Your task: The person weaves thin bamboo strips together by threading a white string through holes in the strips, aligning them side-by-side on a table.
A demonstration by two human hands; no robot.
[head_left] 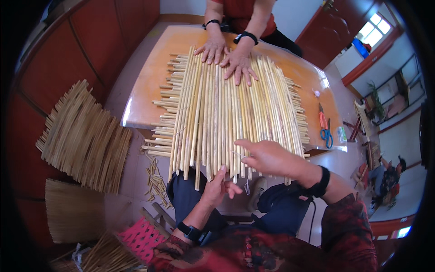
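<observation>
A mat of pale, straight plant stalks [217,109] lies on the table, the upper stalks crossing a layer whose ends stick out at both sides. My right hand [272,158] is over the near right part of the mat, its fingers curled at a thin pale strand that looks like thread. At the near edge, my left hand [215,190] has its thumb against the stalk ends and its other fingers apart below. A small white loop [247,188] hangs between my hands. Across the table, another person's two hands [229,56] press flat on the far stalk ends.
Orange-handled scissors [322,120] and blue-handled scissors [326,133] lie on the wooden table [149,90], right of the mat. Stalk mats [88,138] lean against red cabinets at left. Cut stalk pieces [156,181] litter the floor beside a pink woven seat [141,238].
</observation>
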